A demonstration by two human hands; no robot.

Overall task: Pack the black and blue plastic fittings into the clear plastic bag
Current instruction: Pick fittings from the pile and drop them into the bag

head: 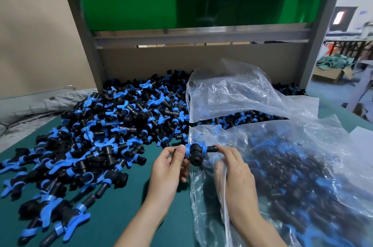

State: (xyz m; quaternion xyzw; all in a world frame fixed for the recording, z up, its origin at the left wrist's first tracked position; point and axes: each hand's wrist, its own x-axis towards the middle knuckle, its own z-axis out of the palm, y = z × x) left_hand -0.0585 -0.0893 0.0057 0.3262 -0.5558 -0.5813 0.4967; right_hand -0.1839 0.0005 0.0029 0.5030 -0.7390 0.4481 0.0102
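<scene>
A black and blue plastic fitting (198,152) is held between both hands just in front of the clear plastic bag's mouth. My left hand (169,168) pinches its left end, and my right hand (234,174) grips its right end, with the bag's edge draped over that hand. The clear plastic bag (302,166) lies on the right, holding many fittings. A big heap of loose fittings (96,135) covers the green table to the left and behind.
The green table mat (131,206) shows between the heap and my arms. A grey metal frame (201,35) with a green panel and cardboard backing stands behind the heap. Grey fabric (40,105) lies at the far left. A cardboard box (331,74) sits on the floor at the far right.
</scene>
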